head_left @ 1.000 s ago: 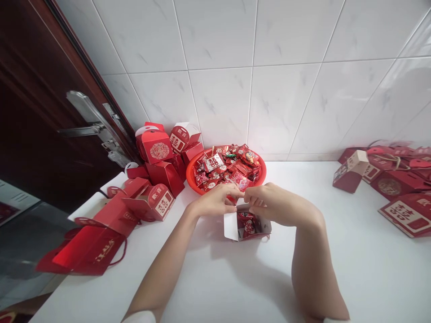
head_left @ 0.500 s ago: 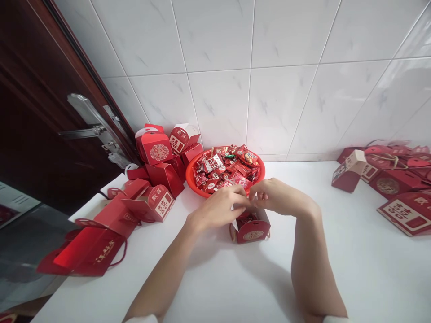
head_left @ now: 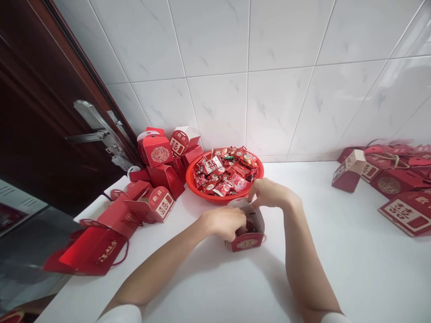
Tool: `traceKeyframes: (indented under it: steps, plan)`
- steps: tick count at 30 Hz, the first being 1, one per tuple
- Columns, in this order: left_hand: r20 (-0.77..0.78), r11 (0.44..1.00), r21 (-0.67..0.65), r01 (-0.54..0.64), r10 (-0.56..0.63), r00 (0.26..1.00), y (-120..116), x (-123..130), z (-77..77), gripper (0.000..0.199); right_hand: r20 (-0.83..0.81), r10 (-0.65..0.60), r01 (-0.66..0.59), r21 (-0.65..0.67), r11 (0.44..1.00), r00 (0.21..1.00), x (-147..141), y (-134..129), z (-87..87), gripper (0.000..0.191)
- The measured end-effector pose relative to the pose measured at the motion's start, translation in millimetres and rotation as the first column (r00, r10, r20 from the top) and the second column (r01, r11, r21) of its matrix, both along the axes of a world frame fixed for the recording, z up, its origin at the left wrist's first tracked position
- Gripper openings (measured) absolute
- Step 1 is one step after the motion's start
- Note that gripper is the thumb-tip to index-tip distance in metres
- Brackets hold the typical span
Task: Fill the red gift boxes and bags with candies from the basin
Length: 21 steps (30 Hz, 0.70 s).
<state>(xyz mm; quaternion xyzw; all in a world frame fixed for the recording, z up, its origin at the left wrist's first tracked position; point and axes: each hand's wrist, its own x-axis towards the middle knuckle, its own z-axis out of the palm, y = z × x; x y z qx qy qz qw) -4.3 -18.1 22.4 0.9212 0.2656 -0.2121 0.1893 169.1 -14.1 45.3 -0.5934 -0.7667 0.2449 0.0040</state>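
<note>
A small red candy box (head_left: 247, 242) with a gold round emblem stands on the white table in front of me, its top unfolded and dark contents partly showing inside. My left hand (head_left: 226, 223) reaches over its left side with curled fingers; the fingertips dip inside, and what they hold, if anything, is hidden. At the back, my right hand (head_left: 271, 193) pinches the raised edge of the box between thumb and fingers. Just behind the box is a red-orange basin (head_left: 193, 190) heaped with red-wrapped candies (head_left: 232, 172).
Several red boxes (head_left: 156, 150) are piled at the left, beside a red bag-shaped box (head_left: 96, 251) near the table edge. More folded red boxes (head_left: 393, 179) lie at the right. A tiled wall (head_left: 283, 107) closes the back; a dark door (head_left: 50, 112) with a handle stands left.
My left hand has moved down and forward from the box's top into its opening. My right hand stays at the back edge. The box top now lies more open, with the inside showing.
</note>
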Motion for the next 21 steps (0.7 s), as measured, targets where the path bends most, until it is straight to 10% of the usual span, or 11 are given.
traceKeyframes:
  steps: [8, 21]
  plan:
    - [0.009, 0.998, -0.025, 0.051, -0.051, 0.999, -7, 0, 2.4, 0.010, -0.053, 0.099, -0.106, -0.159, 0.982, 0.994, -8, 1, -2.6, 0.031]
    - [-0.172, 0.994, 0.052, 0.095, -0.085, 0.981, -37, 1, -2.9, 0.012, -0.013, 0.179, -0.180, -0.032, 0.983, 0.984, -12, -8, 0.4, 0.051]
